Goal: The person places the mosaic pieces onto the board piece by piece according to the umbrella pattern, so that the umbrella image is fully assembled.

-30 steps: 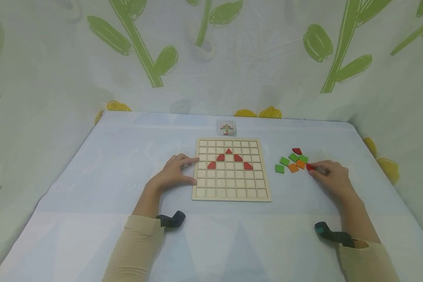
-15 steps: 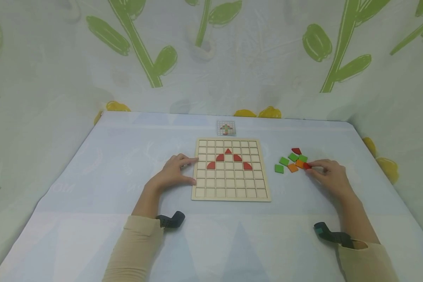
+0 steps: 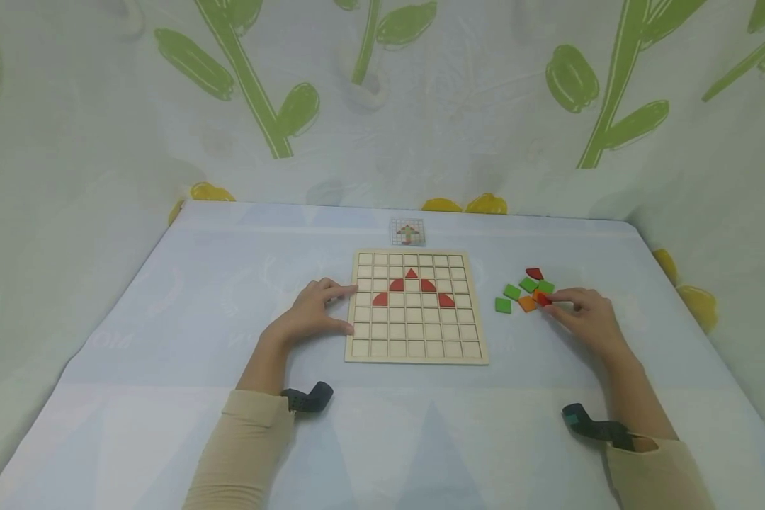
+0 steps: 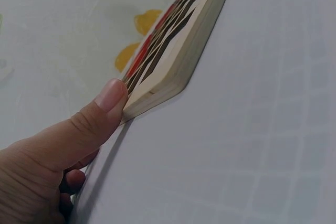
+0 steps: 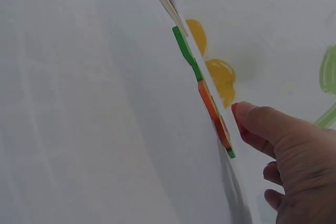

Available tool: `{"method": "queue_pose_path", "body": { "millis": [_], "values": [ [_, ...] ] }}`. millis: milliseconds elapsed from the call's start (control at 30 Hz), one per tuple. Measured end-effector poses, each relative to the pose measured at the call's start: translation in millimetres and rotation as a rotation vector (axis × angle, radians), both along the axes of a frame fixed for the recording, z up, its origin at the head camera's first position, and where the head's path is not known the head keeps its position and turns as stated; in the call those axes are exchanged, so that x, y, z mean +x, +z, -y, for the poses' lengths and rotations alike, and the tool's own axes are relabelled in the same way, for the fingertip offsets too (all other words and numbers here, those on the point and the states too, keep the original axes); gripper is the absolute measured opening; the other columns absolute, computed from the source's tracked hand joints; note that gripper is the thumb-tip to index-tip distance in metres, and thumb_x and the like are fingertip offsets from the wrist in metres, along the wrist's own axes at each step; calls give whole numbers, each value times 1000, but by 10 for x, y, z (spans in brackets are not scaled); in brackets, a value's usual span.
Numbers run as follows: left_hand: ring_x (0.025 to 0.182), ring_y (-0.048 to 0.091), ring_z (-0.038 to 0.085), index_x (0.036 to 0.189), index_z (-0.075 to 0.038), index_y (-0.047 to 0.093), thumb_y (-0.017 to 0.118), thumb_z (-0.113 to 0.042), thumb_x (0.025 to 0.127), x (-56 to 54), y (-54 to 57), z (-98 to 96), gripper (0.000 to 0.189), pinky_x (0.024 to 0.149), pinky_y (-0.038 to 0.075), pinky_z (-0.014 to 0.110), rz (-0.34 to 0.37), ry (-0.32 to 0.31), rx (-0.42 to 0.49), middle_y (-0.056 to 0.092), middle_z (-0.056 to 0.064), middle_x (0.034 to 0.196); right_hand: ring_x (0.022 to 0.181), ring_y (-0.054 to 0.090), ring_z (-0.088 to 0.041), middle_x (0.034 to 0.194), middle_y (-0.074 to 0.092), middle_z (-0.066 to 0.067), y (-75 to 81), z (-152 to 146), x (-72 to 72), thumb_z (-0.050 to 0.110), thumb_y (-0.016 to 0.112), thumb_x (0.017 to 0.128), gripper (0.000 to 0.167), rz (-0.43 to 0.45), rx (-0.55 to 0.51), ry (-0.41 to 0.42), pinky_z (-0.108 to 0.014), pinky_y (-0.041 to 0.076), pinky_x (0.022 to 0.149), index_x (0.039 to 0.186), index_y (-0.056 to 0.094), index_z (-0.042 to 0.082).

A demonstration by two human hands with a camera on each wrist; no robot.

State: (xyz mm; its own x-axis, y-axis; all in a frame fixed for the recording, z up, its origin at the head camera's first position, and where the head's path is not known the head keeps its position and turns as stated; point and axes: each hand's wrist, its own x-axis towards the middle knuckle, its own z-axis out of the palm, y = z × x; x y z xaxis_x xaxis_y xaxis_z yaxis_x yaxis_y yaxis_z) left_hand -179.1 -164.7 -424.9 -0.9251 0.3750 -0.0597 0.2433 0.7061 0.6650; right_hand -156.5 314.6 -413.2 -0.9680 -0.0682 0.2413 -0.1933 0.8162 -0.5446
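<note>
A pale wooden grid board (image 3: 416, 352) lies mid-table, with several red pieces (image 3: 411, 273) set in its upper cells. My left hand (image 3: 311, 310) rests against the board's left edge, thumb and index finger spread apart. In the left wrist view the thumb (image 4: 89, 121) touches the side of the board. My right hand (image 3: 589, 322) pinches a red tile (image 3: 543, 299) between thumb and fingers, over the orange tiles. The right wrist view shows this red tile (image 5: 239, 119) raised clear of the table, mostly hidden by the thumb.
Several green tiles (image 3: 503, 305), orange tiles (image 3: 527, 304) and another red tile (image 3: 534, 273) lie loose right of the board. A small pattern card (image 3: 407, 231) lies behind the board. A leaf-printed cloth (image 3: 433, 142) hangs behind the table (image 3: 382, 432).
My right hand has lifted the red tile and carried it left over the orange tiles. The left hand stays at the board's edge.
</note>
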Motion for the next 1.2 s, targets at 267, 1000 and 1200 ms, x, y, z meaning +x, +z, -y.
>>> {"method": "queue_pose_path", "body": {
  "millis": [267,1000,1200],
  "values": [
    [104,40,21,138,-21,51,83,-40,66,13,17,-11,81,88,36,40,11,10,-9,50,3,116,96,50,-25,105,66,-21,2,97,-15,14,70,85,25,-42,-12,46,-27,37,76,104,70,-2],
    [105,40,21,138,-21,50,84,-40,66,-3,15,-7,82,88,36,40,11,2,-10,50,4,117,88,49,-21,89,67,-17,-38,465,-75,-2,76,73,21,-208,-59,181,-42,31,81,93,71,-3],
    [105,40,21,138,-22,50,84,-41,65,-6,5,-14,82,89,36,41,17,6,-9,50,3,118,81,52,-19,81,68,-12,-81,531,-139,-5,78,67,22,-311,-83,290,-32,33,79,88,73,0]
  ]
}}
